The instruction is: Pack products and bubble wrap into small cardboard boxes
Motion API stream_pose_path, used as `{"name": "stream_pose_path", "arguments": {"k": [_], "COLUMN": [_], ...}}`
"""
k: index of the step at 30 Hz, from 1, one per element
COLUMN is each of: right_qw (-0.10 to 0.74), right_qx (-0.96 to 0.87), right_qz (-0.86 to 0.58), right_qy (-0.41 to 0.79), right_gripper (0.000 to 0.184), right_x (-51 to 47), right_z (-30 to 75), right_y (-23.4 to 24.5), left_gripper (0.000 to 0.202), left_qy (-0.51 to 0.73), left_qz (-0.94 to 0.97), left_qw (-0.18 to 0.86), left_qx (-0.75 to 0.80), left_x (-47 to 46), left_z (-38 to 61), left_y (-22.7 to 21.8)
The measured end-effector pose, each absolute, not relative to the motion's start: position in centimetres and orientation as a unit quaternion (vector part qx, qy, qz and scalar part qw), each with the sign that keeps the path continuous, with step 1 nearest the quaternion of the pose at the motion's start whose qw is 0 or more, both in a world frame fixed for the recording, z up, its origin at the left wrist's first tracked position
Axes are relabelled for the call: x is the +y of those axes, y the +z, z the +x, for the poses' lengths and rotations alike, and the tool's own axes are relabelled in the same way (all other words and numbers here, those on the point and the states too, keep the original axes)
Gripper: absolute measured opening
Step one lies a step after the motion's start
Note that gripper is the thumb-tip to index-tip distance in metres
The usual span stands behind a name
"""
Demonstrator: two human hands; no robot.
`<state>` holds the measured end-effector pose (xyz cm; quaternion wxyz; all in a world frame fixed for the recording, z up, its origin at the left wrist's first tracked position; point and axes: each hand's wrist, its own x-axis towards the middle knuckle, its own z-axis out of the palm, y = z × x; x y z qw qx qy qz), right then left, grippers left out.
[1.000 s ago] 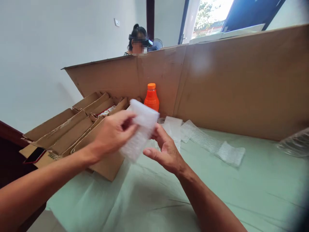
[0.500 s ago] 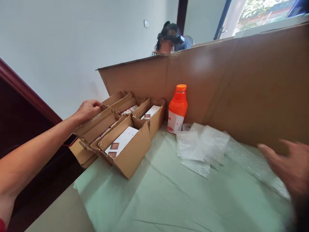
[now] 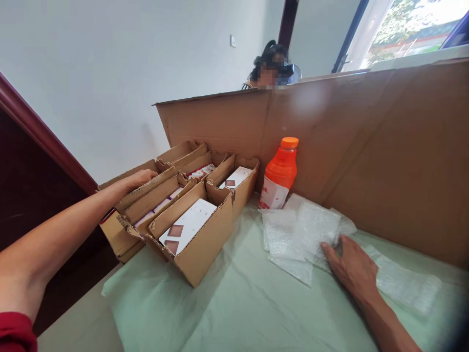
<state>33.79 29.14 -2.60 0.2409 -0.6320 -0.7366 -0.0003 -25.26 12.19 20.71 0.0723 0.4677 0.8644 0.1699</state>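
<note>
My left hand [image 3: 144, 178] reaches into the left part of the cardboard boxes. Its fingertips are partly hidden by a box wall, so whatever they touch cannot be made out. On the green-covered table, my right hand [image 3: 353, 269] rests at the edge of some bubble wrap sheets [image 3: 317, 222], thumb and fingers apart. Another strip of bubble wrap [image 3: 406, 283] lies beyond its wrist. The front cardboard box [image 3: 208, 249] contains a white carton [image 3: 188, 225] with brown squares. A similar white carton [image 3: 238, 177] stands in the box behind.
An orange bottle [image 3: 280, 171] with a white label stands behind the bubble wrap. Along the back rises a tall cardboard panel [image 3: 366, 142], with a person [image 3: 271, 63] behind it. A red-and-white package [image 3: 201, 171] sits in a middle box. Green cloth [image 3: 238, 313] covers the table.
My right hand has moved left and inward from the right edge, down to the bubble wrap. My left hand has gone lower into the boxes. The view has shifted slightly.
</note>
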Motion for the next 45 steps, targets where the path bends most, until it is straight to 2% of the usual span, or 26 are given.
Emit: {"name": "stream_pose_path", "arguments": {"k": [3,6,11,17,21,24,27,29,31,34,36,37,39,41,43,45], "right_qw": [0.274,0.289,0.303,0.335,0.363,0.418,0.485,0.519,0.53,0.504,0.467,0.455,0.456,0.484,0.504,0.499], "right_qx": [-0.725,-0.72,-0.724,-0.716,-0.699,-0.67,-0.645,-0.653,-0.67,-0.669,-0.661,-0.658,-0.648,-0.645,-0.66,-0.666], "right_qz": [-0.631,-0.631,-0.619,-0.612,-0.616,-0.613,-0.589,-0.532,-0.434,-0.276,-0.245,-0.257,-0.305,-0.35,-0.408,-0.501], "right_qy": [0.005,0.008,0.007,0.01,0.006,0.009,0.052,0.147,0.287,0.472,0.533,0.543,0.528,0.477,0.38,0.235], "right_gripper": [0.067,0.067,0.062,0.058,0.057,0.051,0.047,0.049,0.059,0.075,0.075,0.072,0.062,0.061,0.07,0.08], "right_x": [29.4,29.4,29.4,29.5,28.2,27.1,25.8,24.4,22.0,17.6,15.4,15.0,15.7,18.6,22.5,26.2], "right_z": [34.6,35.0,34.8,34.7,34.6,34.1,32.6,30.8,28.8,26.5,26.0,26.0,26.8,27.9,29.1,30.0], "right_y": [-3.2,-3.7,-4.0,-4.0,-3.3,-1.8,0.8,3.3,6.0,9.4,10.6,10.9,10.9,10.5,9.8,8.8], "left_gripper": [0.039,0.039,0.034,0.039,0.019,0.024,0.026,0.028,0.024,0.018,0.016,0.015,0.017,0.02,0.021,0.028], "left_qy": [0.077,0.033,0.033,0.026,0.086,0.175,0.366,0.421,0.414,0.377,0.355,0.345,0.346,0.365,0.386,0.388], "left_qz": [0.47,0.472,0.479,0.447,0.409,0.37,0.39,0.47,0.574,0.675,0.698,0.709,0.719,0.715,0.687,0.622], "left_qw": [0.134,0.138,0.072,0.099,0.007,-0.116,-0.196,-0.145,-0.031,0.167,0.268,0.282,0.268,0.206,0.117,0.007], "left_qx": [0.869,0.87,0.874,0.888,0.908,0.905,0.822,0.762,0.705,0.612,0.561,0.546,0.54,0.56,0.604,0.68], "left_x": [12.4,12.1,11.2,10.5,9.3,7.8,6.7,6.5,7.1,8.6,9.3,9.5,9.7,10.1,11.2,13.1], "left_z": [-25.1,-24.6,-23.8,-22.2,-20.8,-19.0,-14.3,-9.2,-3.5,3.6,6.1,6.6,6.1,3.7,-0.1,-4.8], "left_y": [20.5,20.2,20.7,20.8,21.5,23.7,26.2,26.8,25.7,22.0,19.6,18.9,18.7,20.1,22.3,24.4]}}
